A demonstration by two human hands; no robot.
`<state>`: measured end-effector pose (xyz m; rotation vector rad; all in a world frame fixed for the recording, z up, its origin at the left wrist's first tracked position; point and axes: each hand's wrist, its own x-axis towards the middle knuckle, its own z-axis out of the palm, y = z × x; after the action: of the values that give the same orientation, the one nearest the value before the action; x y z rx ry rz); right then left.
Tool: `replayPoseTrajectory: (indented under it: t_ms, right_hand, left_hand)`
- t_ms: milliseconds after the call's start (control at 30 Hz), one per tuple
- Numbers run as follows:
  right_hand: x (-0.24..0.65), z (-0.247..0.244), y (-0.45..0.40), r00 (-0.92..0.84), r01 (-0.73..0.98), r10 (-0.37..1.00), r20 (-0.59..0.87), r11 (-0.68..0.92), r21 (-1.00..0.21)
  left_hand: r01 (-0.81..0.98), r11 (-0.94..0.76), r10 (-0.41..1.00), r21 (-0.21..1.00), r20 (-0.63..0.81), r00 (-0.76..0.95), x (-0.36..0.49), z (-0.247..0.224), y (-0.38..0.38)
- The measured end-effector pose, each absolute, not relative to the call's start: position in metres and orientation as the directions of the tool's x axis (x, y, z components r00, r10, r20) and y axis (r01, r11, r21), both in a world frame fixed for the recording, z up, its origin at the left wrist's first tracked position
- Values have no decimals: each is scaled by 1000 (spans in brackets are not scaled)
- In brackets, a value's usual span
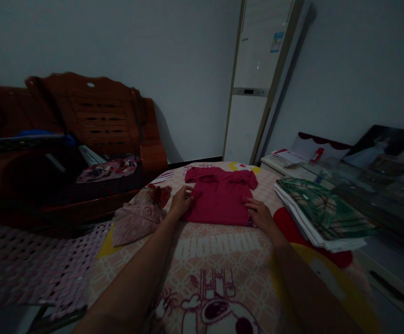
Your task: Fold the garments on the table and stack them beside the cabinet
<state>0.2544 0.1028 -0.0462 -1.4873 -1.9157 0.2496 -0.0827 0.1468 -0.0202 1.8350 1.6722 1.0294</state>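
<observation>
A magenta garment [219,202] lies spread on a patterned cloth [219,246], its sleeves at the far end and its near edge straight. At its left edge rests my left hand [182,202], fingers apart and touching the fabric. My right hand [259,214] is at the right edge, fingers spread over the border, with a small dark patterned patch showing beside it. Neither hand grips the garment visibly. Left of my left hand sits a crumpled pinkish cloth [137,222] with a red patterned piece [162,195] behind it.
Folded clothes, green plaid on white [322,208], are stacked at the right. Behind them stands a cabinet [309,171] with papers and a framed picture [382,144]. A wooden chair [99,111] holding clothes is at the left, near a woven pink seat [41,260].
</observation>
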Motion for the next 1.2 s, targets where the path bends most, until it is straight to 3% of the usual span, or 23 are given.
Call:
replayPoseTrajectory:
  t_ms: [133,367,500,600,700,933,1100,1200]
  right_hand:
    - [256,-50,109,-94,802,910,404,310,-511]
    - [249,-48,104,71,908,918,390,102,-405]
    - [240,-34,90,-105,891,881,462,290,-350]
    - [234,-21,77,-373,811,862,342,482,-332]
    - [228,-15,63,-544,783,820,177,572,-245]
    - [209,-16,57,-481,874,871,102,485,-18]
    - [216,-15,62,-455,877,878,146,471,-97]
    - [224,-4,61,-430,859,886,172,460,-223]
  left_hand:
    - [664,-229,971,712,212,108,-83,-20,149]
    - [834,-231,948,500,307,79,-85,-23,149]
    - [844,-313,912,436,387,137,-80,-13,140]
    - [745,-489,871,453,216,441,-77,-2,128]
    - [677,-607,753,415,27,658,-78,1,116]
    - [754,-626,770,198,-1,639,-55,-23,105]
    - [708,-644,761,289,157,629,-52,-23,111]
    - [694,-643,759,324,145,635,-61,-6,108]
